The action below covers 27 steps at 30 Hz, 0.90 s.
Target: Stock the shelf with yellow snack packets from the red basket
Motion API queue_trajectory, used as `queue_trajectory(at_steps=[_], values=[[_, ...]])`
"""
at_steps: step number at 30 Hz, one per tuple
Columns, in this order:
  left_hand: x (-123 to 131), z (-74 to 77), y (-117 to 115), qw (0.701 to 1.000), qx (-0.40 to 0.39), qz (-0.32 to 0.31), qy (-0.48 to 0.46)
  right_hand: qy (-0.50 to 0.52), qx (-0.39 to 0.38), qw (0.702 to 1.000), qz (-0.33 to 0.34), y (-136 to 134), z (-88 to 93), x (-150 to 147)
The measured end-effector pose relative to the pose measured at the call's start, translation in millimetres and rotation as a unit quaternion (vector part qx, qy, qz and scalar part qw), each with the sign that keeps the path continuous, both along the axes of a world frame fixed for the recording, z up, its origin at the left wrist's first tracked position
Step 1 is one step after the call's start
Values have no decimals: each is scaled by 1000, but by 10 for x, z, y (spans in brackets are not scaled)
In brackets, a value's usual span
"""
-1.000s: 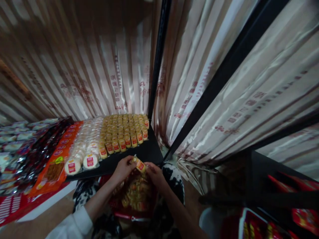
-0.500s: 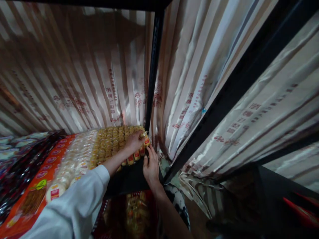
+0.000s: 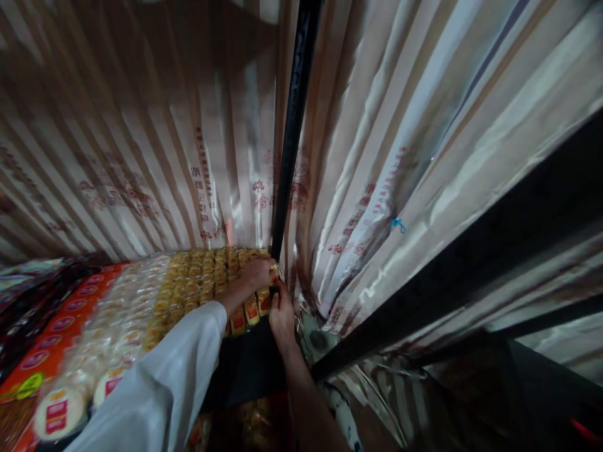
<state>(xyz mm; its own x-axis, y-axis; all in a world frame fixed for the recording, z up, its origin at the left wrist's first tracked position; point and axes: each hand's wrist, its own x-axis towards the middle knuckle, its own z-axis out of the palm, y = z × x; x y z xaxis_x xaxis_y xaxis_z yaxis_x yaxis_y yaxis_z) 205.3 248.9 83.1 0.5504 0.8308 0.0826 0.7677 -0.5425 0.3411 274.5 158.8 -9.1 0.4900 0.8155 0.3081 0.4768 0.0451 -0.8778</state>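
Observation:
Rows of small yellow wrapped packs with red labels fill the right end of a dark shelf. Over their back right corner is my left hand, its fingers closed on one yellow pack beside the black post. My right hand is just in front, fingers bent close to the same pack and to the end of the row; whether it grips anything is hidden. A white sleeve covers my left arm, and my right forearm is bare.
White round wrapped cakes and an orange package strip lie to the left. A black upright post rises at the corner, and a dark beam slants across the right. Striped curtains hang behind.
The view has shifted closer to the shelf corner. The yellow pack, held up between both hands before, is now lower and farther back against the post, mostly covered by my left hand.

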Motion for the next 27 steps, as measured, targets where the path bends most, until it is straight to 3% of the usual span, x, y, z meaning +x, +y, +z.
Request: queue_trajectory(at_steps=[8, 14, 17, 21, 27], values=[[-2, -97, 21, 1000, -2, 4, 14, 36, -17, 999, 18, 138, -249, -41], [7, -137, 67, 1000, -17, -19, -17, 20, -13, 999, -36, 134, -200, -59], [7, -143, 88, 999, -28, -27, -24, 17, -28, 999, -28, 145, -179, -44], [7, -161, 107, 999, -41, -13, -22, 25, -21, 999, -2, 204, -282, -96], [-2, -206, 131, 999, -35, -8, -12, 37, 1, 998, -42, 239, -383, -257]])
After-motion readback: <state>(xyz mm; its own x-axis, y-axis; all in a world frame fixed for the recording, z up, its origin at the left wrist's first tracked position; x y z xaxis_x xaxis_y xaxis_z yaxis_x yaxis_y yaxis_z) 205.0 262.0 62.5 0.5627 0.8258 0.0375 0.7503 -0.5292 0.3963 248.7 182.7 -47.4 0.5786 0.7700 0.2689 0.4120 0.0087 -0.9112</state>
